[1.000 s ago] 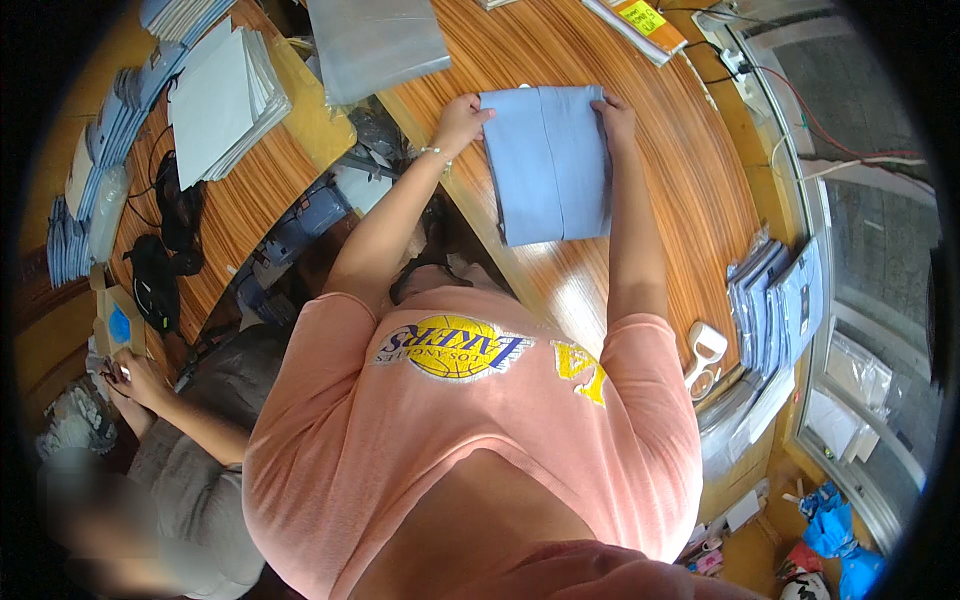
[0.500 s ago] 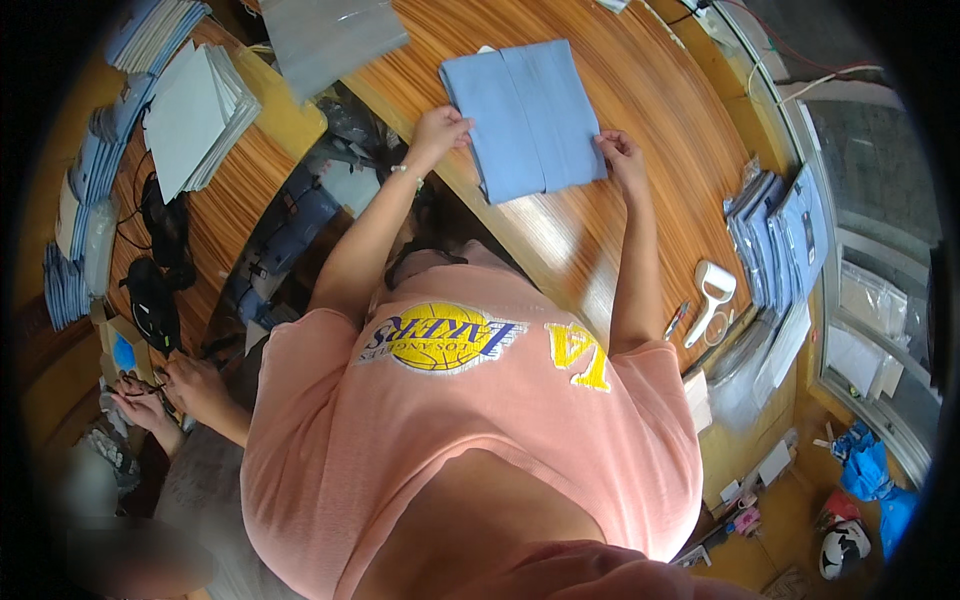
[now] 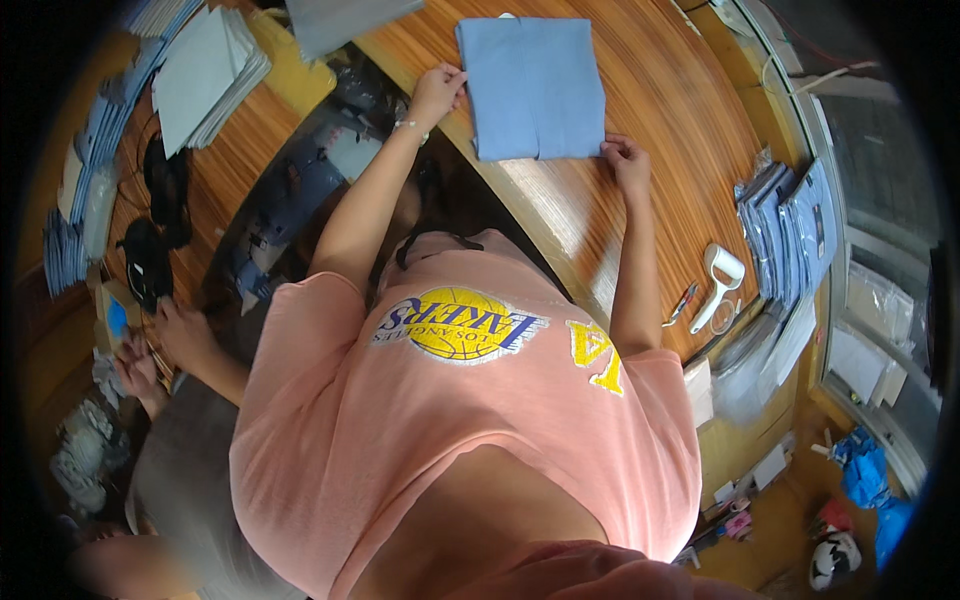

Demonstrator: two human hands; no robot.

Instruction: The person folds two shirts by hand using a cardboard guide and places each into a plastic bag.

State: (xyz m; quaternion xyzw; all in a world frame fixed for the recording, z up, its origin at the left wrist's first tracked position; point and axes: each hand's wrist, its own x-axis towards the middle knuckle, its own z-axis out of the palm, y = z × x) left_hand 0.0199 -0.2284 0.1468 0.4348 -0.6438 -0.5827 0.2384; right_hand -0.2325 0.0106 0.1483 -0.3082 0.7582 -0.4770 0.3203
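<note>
Arms reach forward, left hand farther out than right hand, both with fingers bent.

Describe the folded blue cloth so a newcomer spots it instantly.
On the wood-grain table, look between the person's left hand and right hand. The folded blue cloth lies flat there, a single square-ish piece on its own, unlike the blue stack by the table's right edge.

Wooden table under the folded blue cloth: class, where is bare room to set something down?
Bare table lies right of the folded blue cloth and right hand, up to the wrapped blue bundles; another patch borders the cloth's near edge. Crowded: beside the bundles, around the white roller.
</note>
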